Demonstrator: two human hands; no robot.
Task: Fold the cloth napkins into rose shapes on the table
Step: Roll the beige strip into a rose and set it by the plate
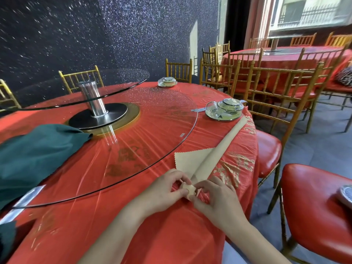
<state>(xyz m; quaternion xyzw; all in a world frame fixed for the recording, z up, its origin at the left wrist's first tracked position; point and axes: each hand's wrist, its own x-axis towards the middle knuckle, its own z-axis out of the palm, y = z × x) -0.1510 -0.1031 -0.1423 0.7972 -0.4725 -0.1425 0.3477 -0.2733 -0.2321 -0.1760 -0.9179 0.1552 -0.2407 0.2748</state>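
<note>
A beige cloth napkin (215, 149) lies on the red tablecloth (133, 235) as a long rolled band running from the near edge up to the right, with a triangular flap spread to its left. Its near end is wound into a small tight coil (187, 190). My left hand (167, 189) pinches this coil from the left between thumb and fingers. From the right, my right hand (215, 199) pinches the same coil with its fingertips.
A dark green cloth (36, 155) lies heaped at the left on the glass turntable (162, 149). A wrapped tableware set (224, 109) stands by the band's far end, another (167, 81) further back. Red-cushioned chairs (316, 206) crowd the table's right side.
</note>
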